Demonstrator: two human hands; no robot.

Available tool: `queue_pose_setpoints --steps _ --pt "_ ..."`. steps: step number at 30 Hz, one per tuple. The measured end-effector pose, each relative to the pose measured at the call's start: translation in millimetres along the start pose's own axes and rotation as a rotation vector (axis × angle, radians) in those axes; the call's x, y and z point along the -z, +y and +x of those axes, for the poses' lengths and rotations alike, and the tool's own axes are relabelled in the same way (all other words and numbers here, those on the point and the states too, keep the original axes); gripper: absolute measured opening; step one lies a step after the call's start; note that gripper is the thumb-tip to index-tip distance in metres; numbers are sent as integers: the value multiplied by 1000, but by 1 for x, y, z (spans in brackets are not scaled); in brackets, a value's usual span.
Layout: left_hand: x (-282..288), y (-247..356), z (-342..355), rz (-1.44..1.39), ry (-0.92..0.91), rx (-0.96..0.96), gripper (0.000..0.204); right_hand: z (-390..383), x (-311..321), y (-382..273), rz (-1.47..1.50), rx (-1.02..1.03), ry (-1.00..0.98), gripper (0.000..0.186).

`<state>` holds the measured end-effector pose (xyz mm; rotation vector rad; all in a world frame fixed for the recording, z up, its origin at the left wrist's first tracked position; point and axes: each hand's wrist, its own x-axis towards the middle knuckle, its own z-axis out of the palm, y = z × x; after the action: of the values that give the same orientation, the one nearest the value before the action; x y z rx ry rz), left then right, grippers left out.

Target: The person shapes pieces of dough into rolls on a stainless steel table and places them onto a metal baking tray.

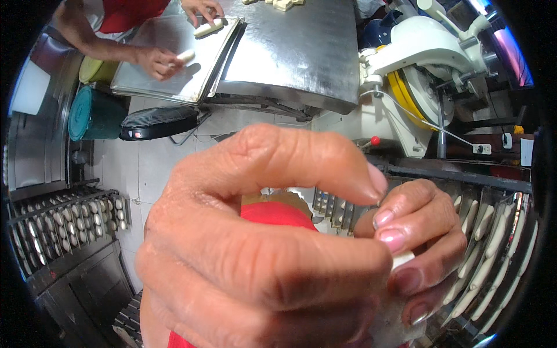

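My left hand [267, 243] is large and close to the camera, its fingers curved round toward the right, the upper fingertip near my right hand. My right hand [418, 243] has curled fingers, with a small pale piece [403, 261] showing between the two hands. Fingers hide most of that piece, so I cannot tell what it is or how each hand grips it. Red clothing [278, 214] shows behind them.
A co-worker's hands [162, 62] hold pale dough rolls [208, 28] on stacked trays [139, 81] beside a steel table [290, 52]. A white machine [418, 40] stands right. Racks of dough [490, 232] flank me. A black fan [156, 124] and teal bin [84, 113] stand ahead-left.
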<state>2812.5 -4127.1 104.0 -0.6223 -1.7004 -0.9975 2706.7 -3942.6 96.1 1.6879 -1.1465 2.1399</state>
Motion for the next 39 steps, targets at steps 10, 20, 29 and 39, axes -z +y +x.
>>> queue_pose_setpoints --steps 10,20,29,39 --pt "38 -76 17 2 46 21 74 57 -35 85 165 -84 -211 17" --pt "52 -196 -88 68 -212 936 74 9 95 359 14 -881 247 35" --pt "15 -30 -340 -260 52 2264 91 -52 236 555 -1314 -879 -316 74" --pt "-63 2 -254 -665 1019 2339 82 2 96 714 -1112 -350 -836 80"
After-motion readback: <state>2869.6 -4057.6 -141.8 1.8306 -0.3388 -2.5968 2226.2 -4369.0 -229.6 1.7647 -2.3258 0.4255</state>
